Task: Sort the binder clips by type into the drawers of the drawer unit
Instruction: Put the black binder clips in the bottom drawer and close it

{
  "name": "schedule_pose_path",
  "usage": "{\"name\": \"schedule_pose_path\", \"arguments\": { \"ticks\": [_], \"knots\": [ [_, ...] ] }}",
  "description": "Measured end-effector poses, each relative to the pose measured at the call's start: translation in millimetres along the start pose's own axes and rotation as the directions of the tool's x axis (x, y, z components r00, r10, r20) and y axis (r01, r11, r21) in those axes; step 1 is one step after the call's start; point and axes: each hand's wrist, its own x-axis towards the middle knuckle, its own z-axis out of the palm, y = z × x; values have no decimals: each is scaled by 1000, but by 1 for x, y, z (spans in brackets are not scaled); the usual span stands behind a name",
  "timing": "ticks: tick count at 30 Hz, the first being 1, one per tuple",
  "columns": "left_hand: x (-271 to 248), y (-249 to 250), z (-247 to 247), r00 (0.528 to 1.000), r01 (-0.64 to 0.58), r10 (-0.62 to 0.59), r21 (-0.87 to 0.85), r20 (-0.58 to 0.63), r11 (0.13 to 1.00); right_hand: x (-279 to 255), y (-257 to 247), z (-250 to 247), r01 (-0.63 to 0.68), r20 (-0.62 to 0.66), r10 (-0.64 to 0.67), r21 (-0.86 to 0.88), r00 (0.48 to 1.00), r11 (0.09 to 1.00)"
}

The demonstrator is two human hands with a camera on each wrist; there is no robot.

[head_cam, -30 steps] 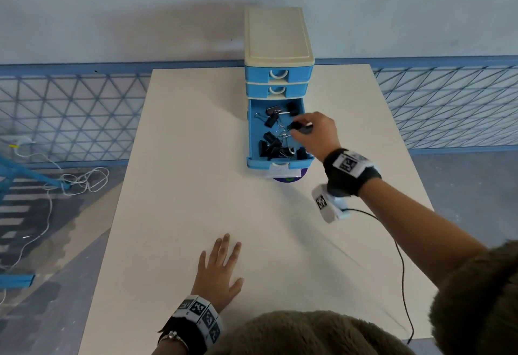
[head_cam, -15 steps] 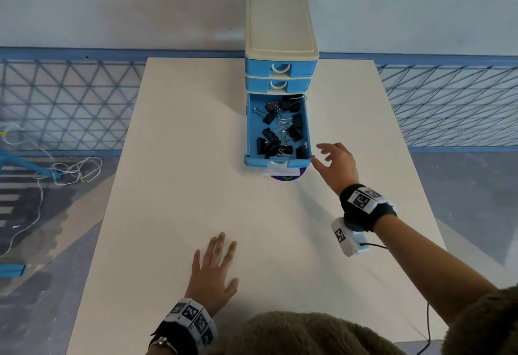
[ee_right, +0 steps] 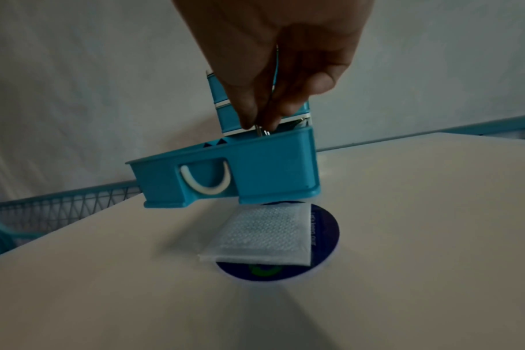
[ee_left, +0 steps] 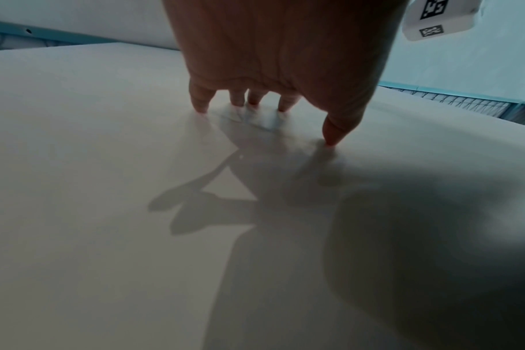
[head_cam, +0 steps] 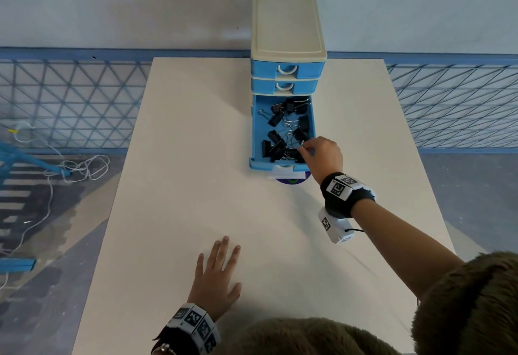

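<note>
The cream-topped blue drawer unit (head_cam: 288,32) stands at the table's far edge. Its two upper drawers are closed. The bottom drawer (head_cam: 253,130) is pulled out and holds several black binder clips (head_cam: 276,119). My right hand (head_cam: 307,148) reaches into the drawer's front right corner, and its fingertips pinch the silver wire handle of a binder clip (ee_right: 259,129) just above the drawer front (ee_right: 270,165). My left hand (head_cam: 221,267) lies flat on the table near me, holding nothing, with its fingers (ee_left: 200,99) spread on the surface.
A purple disc (head_cam: 293,181) with a white padded square (ee_right: 261,236) on it lies on the table under the open drawer's front. Blue mesh railing (head_cam: 70,102) runs behind and beside the table. White cables (head_cam: 84,167) lie on the floor at left.
A second ago my right hand held a black clip over the drawer. It then drew back open beside the drawer front. Now it is back in the drawer, pinching a clip's wire. The left hand stayed put.
</note>
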Motion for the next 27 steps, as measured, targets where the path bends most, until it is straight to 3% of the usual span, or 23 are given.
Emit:
{"name": "schedule_pose_path", "arguments": {
  "ticks": [6,9,11,17,22,24,27],
  "knots": [
    [1,1,-2,1000,9,-9,25,11,1000,11,-13,9,141,147,-139,-7,979,990],
    [0,0,-3,999,15,-16,22,35,1000,21,-11,2,218,72,-216,-11,974,976],
    [0,1,-5,998,20,-21,17,58,1000,33,-7,-4,240,50,-236,-106,970,965],
    [0,-1,-4,998,26,-26,-1,55,1000,73,-6,0,281,272,-185,-376,944,883],
    [0,2,-8,994,28,-27,-9,102,1000,93,-14,10,257,336,-88,-499,938,827],
    [-1,3,-9,997,28,-29,12,73,1000,94,-17,16,252,369,-65,-485,927,837],
    [-1,4,-8,998,40,-41,30,48,999,89,-21,21,226,394,-88,-321,915,920]
  ]
}}
